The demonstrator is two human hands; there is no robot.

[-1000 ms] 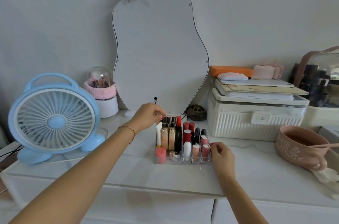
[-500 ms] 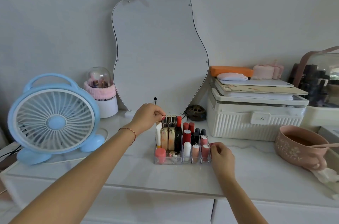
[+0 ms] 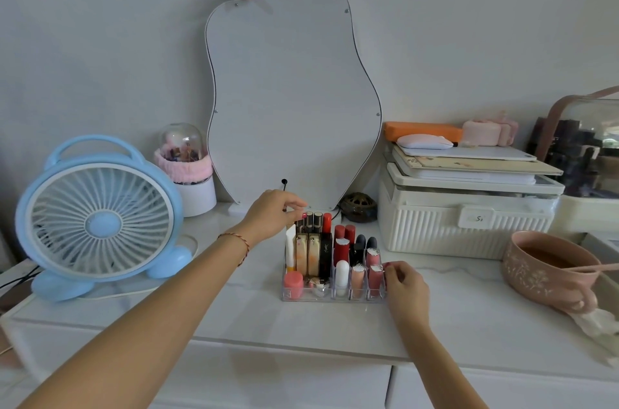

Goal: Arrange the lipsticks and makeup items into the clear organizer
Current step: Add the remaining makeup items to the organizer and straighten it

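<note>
Clear organizer [image 3: 306, 295] sits on white dresser top [image 3: 234, 314], nearly full. Left hand [image 3: 272, 215] pinches a back-row tube [image 3: 300, 224]; right hand [image 3: 406, 288], fingers curled, pinches the organizer's right front edge. Advise: brace the tray, seat the tube vertically.

A pale grey wall [image 3: 100, 56] rises behind a white dresser top [image 3: 301, 325].
</note>
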